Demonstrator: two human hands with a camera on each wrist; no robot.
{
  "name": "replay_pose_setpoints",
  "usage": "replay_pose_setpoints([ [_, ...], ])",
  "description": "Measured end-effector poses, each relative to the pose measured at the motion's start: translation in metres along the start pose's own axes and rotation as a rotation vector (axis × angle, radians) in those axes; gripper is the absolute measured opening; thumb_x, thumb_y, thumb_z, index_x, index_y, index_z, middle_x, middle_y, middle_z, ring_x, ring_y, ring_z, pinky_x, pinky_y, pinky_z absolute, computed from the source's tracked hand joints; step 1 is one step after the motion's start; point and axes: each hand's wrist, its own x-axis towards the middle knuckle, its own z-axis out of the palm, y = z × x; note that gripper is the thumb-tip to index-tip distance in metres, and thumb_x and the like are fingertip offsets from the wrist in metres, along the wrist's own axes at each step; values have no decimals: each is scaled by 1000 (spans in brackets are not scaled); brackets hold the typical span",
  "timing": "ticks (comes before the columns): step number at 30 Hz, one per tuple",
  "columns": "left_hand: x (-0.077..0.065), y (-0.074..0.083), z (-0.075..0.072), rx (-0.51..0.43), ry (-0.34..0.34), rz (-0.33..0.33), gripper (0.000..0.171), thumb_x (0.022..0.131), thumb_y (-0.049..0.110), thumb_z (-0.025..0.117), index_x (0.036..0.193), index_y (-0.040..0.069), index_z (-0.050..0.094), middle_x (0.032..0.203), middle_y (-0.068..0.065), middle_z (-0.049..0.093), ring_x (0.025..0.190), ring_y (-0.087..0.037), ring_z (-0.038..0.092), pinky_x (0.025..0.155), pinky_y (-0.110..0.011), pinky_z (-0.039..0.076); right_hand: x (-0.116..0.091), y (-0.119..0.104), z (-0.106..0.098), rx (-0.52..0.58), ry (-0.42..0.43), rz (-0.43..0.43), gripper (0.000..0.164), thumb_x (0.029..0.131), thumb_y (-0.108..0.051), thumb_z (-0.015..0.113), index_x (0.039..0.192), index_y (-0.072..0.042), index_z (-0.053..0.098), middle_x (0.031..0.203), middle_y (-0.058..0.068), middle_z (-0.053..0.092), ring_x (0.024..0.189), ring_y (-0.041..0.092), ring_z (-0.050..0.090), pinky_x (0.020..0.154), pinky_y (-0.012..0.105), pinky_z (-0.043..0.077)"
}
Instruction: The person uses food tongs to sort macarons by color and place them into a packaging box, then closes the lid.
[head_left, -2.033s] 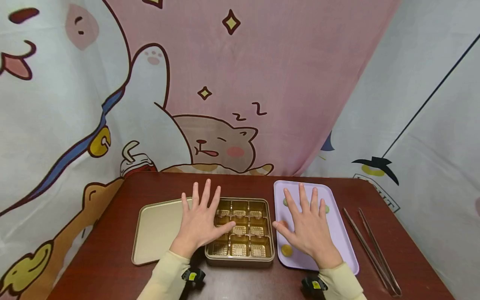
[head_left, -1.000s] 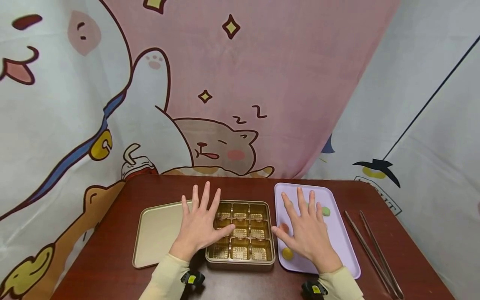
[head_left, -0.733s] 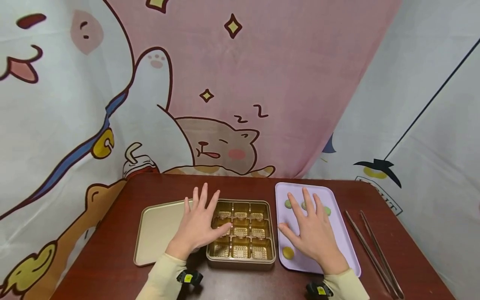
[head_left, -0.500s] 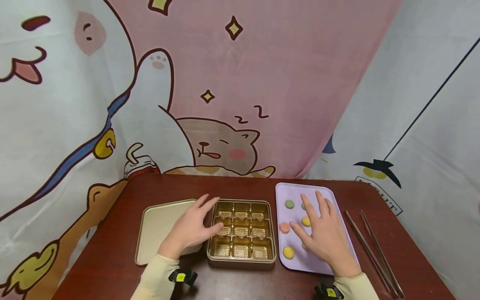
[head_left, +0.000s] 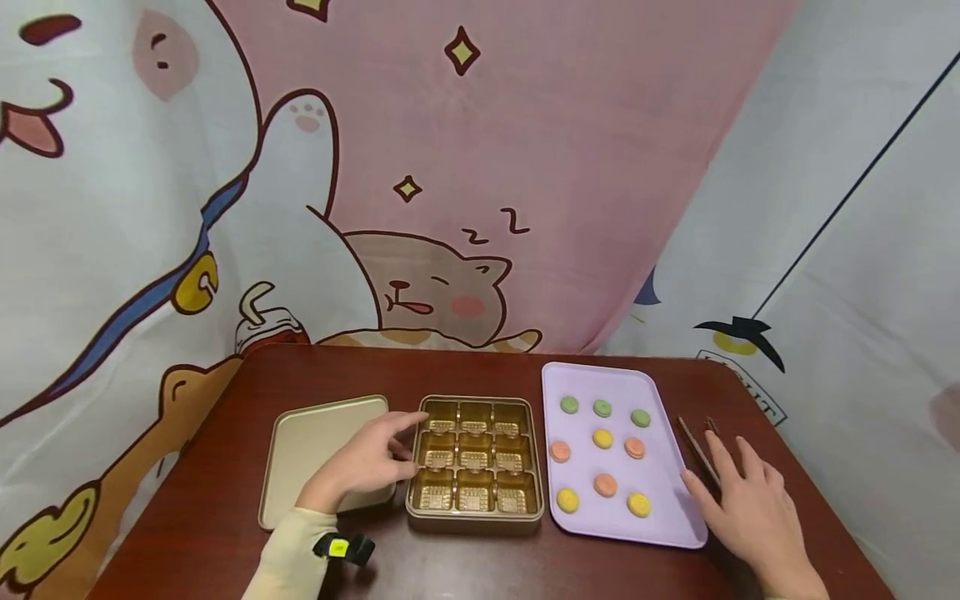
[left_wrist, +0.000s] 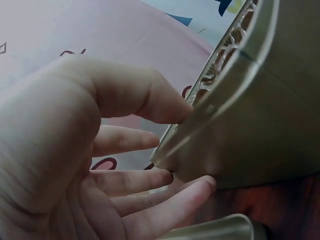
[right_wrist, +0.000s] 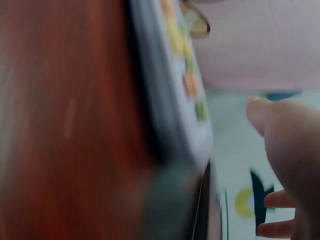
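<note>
My left hand (head_left: 363, 458) is at the left side of a gold tin (head_left: 474, 525) with a divided insert of bare compartments. In the left wrist view its thumb (left_wrist: 167, 102) lies right at the tin's rim, and the other fingers reach toward the wall and corner below. My right hand (head_left: 757, 508) is spread over the metal tongs (head_left: 698, 451), right of the lilac tray (head_left: 675, 508); it hides their rear part. On the tray sit several macarons: green (head_left: 602, 408), yellow (head_left: 639, 504) and pink (head_left: 606, 484). The right wrist view is blurred.
A flat gold lid (head_left: 300, 454) lies on the dark red table (head_left: 480, 567) left of the tin, partly behind my left hand. A printed cartoon curtain (head_left: 577, 167) hangs behind the table's far edge.
Both hands were held spread over the tin and tray. The right has moved right, off the tray to the tongs, uncovering the macarons. The left has lowered and turned to the tin's left side.
</note>
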Motion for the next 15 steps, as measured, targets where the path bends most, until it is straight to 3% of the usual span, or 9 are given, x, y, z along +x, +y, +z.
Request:
replay_pose_setpoints([
  [5, -2, -5, -1, -41, -15, -22, 79, 81, 2, 78, 153, -4, 48, 151, -29, 49, 89, -18, 75, 73, -23, 60, -6, 36, -1, -42, -190, 109, 102, 98, -71, 53, 148, 17, 36, 135, 51, 36, 113, 71, 43, 83, 80, 48],
  [9, -2, -5, -1, -47, -20, -29, 78, 82, 2, 78, 154, -3, 48, 152, -28, 49, 90, -18, 75, 74, -24, 60, -8, 46, -3, -56, -286, 126, 108, 95, -72, 58, 135, 27, 42, 118, 52, 45, 103, 66, 53, 77, 74, 54],
  [12, -1, -5, -1, -48, -18, -17, 79, 81, 2, 78, 154, -4, 48, 150, -29, 49, 89, -17, 75, 74, -24, 60, -6, 47, -1, -58, -269, 80, 98, 94, -63, 67, 126, 28, 48, 107, 49, 51, 93, 58, 60, 71, 70, 57],
  [15, 0, -3, 0, -60, -22, -2, 79, 81, 2, 79, 153, -5, 47, 149, -31, 49, 89, -19, 75, 74, -24, 60, -4, 48, -1, -46, -248, 45, 74, 97, -51, 71, 104, 22, 57, 90, 37, 55, 76, 44, 62, 63, 61, 57],
])
